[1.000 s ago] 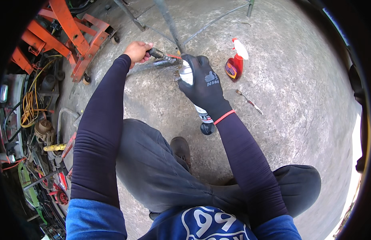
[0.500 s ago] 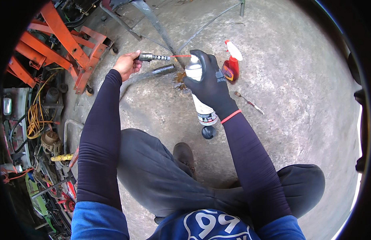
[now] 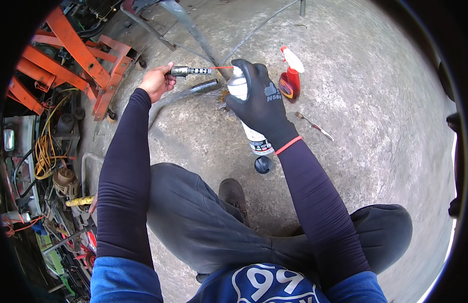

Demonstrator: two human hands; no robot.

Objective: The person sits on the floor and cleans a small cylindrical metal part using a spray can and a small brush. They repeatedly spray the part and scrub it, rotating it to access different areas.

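My bare left hand [image 3: 157,82] grips a solenoid valve [image 3: 191,71] by its thick dark end, its slotted metal stem pointing right. My right hand [image 3: 262,98], in a black glove with a red cuff edge, is wrapped round a white aerosol spray can [image 3: 237,87], index finger on the nozzle. From that nozzle a thin red straw [image 3: 222,67] runs left to the tip of the valve stem. Gloved fingers hide the middle of the can. On the concrete just below the can's base lies a round black cap [image 3: 263,164].
A red spray bottle [image 3: 290,83] with a white trigger head stands right of my glove, near a small brush [image 3: 315,126]. Ahead are a bent metal pipe [image 3: 183,94] and grey metal legs [image 3: 193,33]. An orange steel frame [image 3: 80,48] and piled parts with yellow cable [image 3: 43,151] fill the left.
Both hands have shifted slightly left, the right one more, bringing the can nearer the valve. The straw's visible length is shorter, and the can tilts a little differently.
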